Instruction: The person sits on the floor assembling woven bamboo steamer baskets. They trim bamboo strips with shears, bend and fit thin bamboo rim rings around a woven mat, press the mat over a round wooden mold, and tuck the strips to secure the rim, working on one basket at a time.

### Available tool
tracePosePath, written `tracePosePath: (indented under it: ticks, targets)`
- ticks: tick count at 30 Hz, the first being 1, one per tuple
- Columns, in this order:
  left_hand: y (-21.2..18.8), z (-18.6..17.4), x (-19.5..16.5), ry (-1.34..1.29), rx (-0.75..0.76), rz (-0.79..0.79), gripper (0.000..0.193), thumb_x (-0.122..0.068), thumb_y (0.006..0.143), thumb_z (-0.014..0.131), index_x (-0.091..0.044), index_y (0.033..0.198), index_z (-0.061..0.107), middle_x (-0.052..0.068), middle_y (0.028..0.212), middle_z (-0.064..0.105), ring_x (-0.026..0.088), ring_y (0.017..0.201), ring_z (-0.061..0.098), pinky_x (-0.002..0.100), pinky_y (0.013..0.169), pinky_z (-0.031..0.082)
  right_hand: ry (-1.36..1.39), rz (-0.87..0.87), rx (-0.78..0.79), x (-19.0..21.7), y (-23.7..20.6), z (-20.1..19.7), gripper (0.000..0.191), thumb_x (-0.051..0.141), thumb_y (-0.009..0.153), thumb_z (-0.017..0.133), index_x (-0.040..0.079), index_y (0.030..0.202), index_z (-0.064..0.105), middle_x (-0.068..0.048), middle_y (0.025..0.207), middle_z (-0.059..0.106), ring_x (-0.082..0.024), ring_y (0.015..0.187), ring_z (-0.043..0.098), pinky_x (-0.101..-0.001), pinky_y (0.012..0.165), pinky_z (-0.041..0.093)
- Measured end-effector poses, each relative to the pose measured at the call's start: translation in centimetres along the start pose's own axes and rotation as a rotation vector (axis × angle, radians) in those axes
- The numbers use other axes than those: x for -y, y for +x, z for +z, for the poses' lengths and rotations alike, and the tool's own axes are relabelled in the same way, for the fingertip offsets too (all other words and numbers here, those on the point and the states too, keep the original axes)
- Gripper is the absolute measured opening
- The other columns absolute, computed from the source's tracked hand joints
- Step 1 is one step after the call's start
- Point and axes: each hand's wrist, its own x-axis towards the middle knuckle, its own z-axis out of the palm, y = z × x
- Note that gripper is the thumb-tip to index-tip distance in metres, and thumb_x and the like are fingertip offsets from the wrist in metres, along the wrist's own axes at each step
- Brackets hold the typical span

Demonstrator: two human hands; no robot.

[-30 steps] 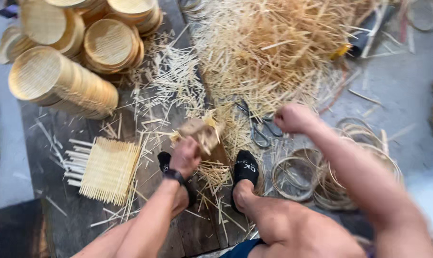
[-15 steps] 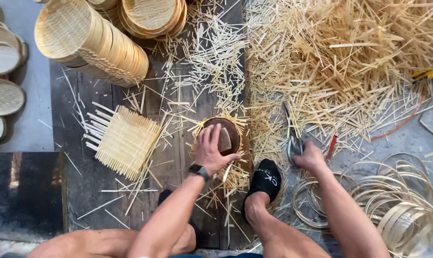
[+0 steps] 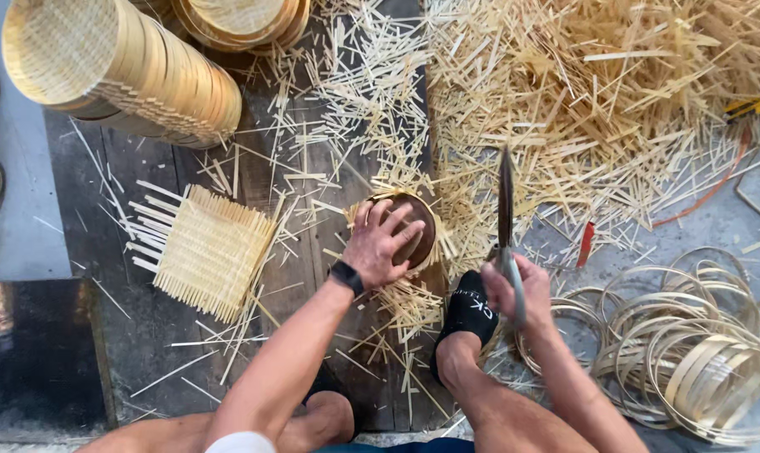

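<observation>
Grey concrete floor (image 3: 23, 226) (evenly lit) beneath dark wooden boards (image 3: 145, 335)

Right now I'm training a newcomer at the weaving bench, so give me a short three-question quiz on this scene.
1. True or false: the left hand presses flat on a round dark mould.
2. What does the right hand hold? A) shears B) a hammer C) a brush
3. Which side of the left hand is the square woven mat on, by the person's own sides?

Key: 1 true. 2 A, the shears, blades pointing away from the person. 3 Its left.
</observation>
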Motion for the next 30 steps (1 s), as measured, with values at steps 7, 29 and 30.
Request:
tracePosePath:
  ticks: [7, 29, 30]
  targets:
    - [-2.7, 2.4, -2.6, -0.312, -0.115, -0.617, 0.113, -0.028, 0.063, 0.095, -0.013, 0.155, 0.030, 0.026, 0.144, 0.038, 0.047, 0.133, 0.042, 0.053, 0.113, 0.038, -0.266, 0.339, 0.191, 2.6, 1.5, 5.4, 0.044, 0.040, 0.089, 0.077, -0.002, 0.085, 0.067, -0.005, 0.055, 0.058, -0.015, 0.042, 0.057, -0.0306, 0.040, 0.047]
    - [-2.5, 2.7, -1.6, -0.408, -0.055, -0.451, 0.100, -0.022, 0.058, 0.095, -0.018, 0.146, 0.048, 0.014, 0.142, 0.049, 0.039, 0.134, 0.047, 0.047, 0.114, 0.042, -1.391, -0.309, 0.010, -3.0, 8.1, -1.5, 0.037, 0.035, 0.090, 0.060, 0.003, 0.107, 0.067, -0.018, 0.100, 0.066, -0.031, 0.091, 0.067, -0.0470, 0.076, 0.057]
    - [-2.4, 2.7, -1.5, -0.419, -0.045, -0.445, 0.100, -0.021, 0.058, 0.095, -0.018, 0.146, 0.048, 0.014, 0.142, 0.049, 0.039, 0.134, 0.047, 0.047, 0.114, 0.042, -1.360, -0.351, -0.010, -2.9, 8.2, -1.4, 0.044, 0.042, 0.087, 0.063, 0.002, 0.105, 0.067, -0.020, 0.097, 0.065, -0.033, 0.090, 0.067, -0.0472, 0.074, 0.057]
